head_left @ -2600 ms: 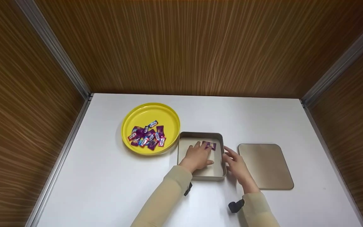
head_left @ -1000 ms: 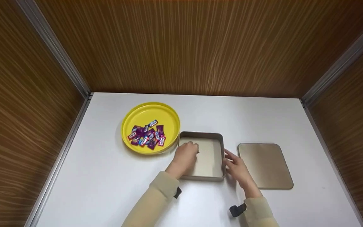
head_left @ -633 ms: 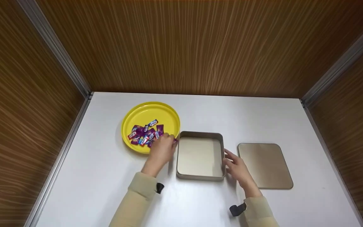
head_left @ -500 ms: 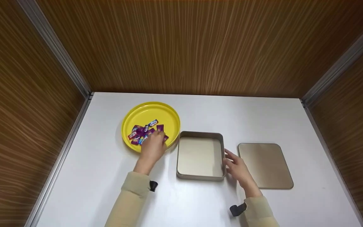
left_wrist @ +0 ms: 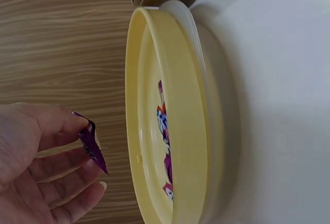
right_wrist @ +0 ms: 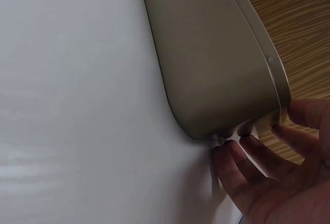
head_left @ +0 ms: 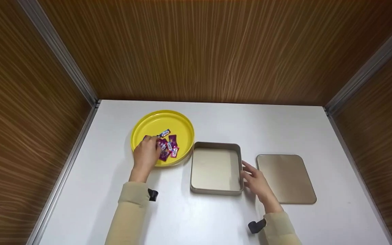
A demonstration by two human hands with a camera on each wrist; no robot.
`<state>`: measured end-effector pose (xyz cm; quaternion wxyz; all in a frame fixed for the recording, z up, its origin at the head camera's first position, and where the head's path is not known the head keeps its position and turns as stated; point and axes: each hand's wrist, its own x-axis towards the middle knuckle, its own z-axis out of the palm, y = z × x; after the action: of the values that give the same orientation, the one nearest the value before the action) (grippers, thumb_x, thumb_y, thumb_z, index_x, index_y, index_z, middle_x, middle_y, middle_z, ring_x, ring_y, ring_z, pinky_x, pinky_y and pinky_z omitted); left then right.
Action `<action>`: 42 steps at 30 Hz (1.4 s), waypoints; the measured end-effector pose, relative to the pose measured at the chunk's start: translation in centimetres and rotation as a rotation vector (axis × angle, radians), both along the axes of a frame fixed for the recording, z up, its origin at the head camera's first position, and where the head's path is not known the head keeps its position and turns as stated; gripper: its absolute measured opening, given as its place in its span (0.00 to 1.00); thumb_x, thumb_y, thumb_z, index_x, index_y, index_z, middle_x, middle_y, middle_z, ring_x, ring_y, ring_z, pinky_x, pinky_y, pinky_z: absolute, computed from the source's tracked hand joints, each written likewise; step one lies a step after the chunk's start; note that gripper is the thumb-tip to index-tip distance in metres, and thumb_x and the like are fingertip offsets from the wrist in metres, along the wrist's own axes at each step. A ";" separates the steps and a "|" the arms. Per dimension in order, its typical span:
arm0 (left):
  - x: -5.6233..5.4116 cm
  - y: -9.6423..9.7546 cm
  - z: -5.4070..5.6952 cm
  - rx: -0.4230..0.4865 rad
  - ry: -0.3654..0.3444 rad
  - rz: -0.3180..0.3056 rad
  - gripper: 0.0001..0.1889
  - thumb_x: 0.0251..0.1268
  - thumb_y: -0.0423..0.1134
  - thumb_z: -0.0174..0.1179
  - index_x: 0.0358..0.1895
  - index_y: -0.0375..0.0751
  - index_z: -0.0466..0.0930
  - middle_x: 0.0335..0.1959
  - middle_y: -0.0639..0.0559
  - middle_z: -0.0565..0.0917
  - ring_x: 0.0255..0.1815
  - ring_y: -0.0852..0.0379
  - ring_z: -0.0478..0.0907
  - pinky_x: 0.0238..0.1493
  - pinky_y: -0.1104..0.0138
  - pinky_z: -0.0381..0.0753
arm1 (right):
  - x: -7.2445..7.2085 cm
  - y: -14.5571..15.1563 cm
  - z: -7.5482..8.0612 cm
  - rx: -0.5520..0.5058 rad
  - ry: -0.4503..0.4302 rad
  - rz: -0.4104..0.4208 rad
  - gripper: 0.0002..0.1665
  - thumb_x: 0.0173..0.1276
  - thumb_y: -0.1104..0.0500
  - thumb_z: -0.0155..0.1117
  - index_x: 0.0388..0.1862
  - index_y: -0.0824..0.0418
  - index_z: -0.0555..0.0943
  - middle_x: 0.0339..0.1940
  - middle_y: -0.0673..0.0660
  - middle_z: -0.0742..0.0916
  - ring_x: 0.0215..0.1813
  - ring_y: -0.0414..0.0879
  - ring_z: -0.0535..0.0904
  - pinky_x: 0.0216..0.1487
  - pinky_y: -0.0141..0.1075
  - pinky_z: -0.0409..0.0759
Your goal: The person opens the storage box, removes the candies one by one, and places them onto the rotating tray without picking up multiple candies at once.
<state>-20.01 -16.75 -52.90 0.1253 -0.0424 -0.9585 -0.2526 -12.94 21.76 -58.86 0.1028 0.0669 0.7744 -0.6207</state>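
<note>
My left hand is over the left part of the yellow round tray. In the left wrist view it pinches a purple wrapped candy between thumb and finger, with the other fingers loosely bent, above the tray's rim. Beneath it several purple, red and blue wrapped candies lie in a pile, partly hidden by the hand. My right hand rests its fingertips against the outer right wall of a square metal tin. Its fingers are spread along that wall in the right wrist view. The tin's inside shows bare.
The tin's flat lid lies on the white table to the right of the right hand. Tray and tin stand almost side by side. Wood-patterned panels enclose the table at the back and both sides.
My left hand, first spread flat in the tin on purple candies, gathers them up, moves left to the tray and sweeps further left across the pile. The right hand stays at the tin.
</note>
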 end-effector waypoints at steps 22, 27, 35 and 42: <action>-2.9 -3.5 -3.9 -0.133 -0.064 0.092 0.12 0.64 0.33 0.64 0.47 0.31 0.83 0.38 0.36 0.84 0.40 0.37 0.82 0.42 0.45 0.73 | -0.1 0.0 -0.1 0.009 0.001 0.007 0.31 0.76 0.64 0.52 0.75 0.67 0.60 0.66 0.73 0.72 0.64 0.66 0.72 0.54 0.48 0.80; -3.1 -3.8 -4.6 -0.166 -0.076 0.108 0.10 0.66 0.33 0.62 0.48 0.33 0.83 0.38 0.37 0.84 0.40 0.38 0.82 0.46 0.43 0.70 | -0.1 -0.1 -0.2 0.023 -0.004 0.004 0.31 0.76 0.63 0.52 0.75 0.66 0.61 0.66 0.72 0.73 0.64 0.65 0.73 0.54 0.47 0.80; -3.4 -3.9 -4.7 -0.201 -0.091 0.096 0.10 0.71 0.34 0.57 0.49 0.32 0.83 0.40 0.37 0.83 0.41 0.38 0.82 0.48 0.42 0.70 | -0.2 -0.2 0.0 0.020 0.008 0.012 0.31 0.76 0.63 0.52 0.75 0.67 0.61 0.66 0.73 0.72 0.64 0.66 0.72 0.54 0.48 0.80; -3.1 -3.6 -4.2 -0.195 -0.068 0.084 0.13 0.70 0.40 0.60 0.48 0.33 0.83 0.41 0.37 0.83 0.43 0.37 0.80 0.46 0.45 0.72 | -0.2 0.1 -0.1 0.031 -0.015 0.014 0.31 0.77 0.62 0.52 0.76 0.64 0.61 0.66 0.71 0.72 0.64 0.65 0.73 0.54 0.47 0.80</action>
<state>-23.11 -20.37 -57.05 0.0986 -0.0055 -0.9831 -0.1539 -13.15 21.85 -58.94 0.1117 0.0679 0.7837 -0.6072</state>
